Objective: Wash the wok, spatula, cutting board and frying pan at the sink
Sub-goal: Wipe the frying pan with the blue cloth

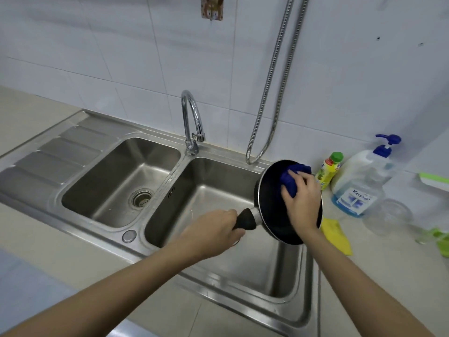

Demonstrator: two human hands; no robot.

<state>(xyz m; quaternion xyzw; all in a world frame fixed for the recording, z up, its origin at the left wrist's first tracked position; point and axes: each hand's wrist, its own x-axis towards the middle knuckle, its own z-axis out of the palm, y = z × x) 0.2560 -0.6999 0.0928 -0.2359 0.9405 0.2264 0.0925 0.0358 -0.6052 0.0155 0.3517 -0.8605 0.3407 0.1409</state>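
Note:
A black frying pan (269, 205) is tilted over the right edge of the right sink basin (209, 198), its inside facing me. My left hand (213, 229) grips the pan's black handle (246, 219). My right hand (302, 200) presses a blue cloth (291, 177) against the pan's inner surface, fingers spread over the cloth. The wok, spatula and cutting board are not in view.
The chrome tap (192, 120) stands between the two basins; no water runs. The left basin (121, 181) has a drain strainer. On the right counter stand a yellow bottle (329, 170), a pump soap bottle (362, 183), a glass jar (386, 216) and a yellow cloth (336, 235). A metal hose (272, 93) hangs on the wall.

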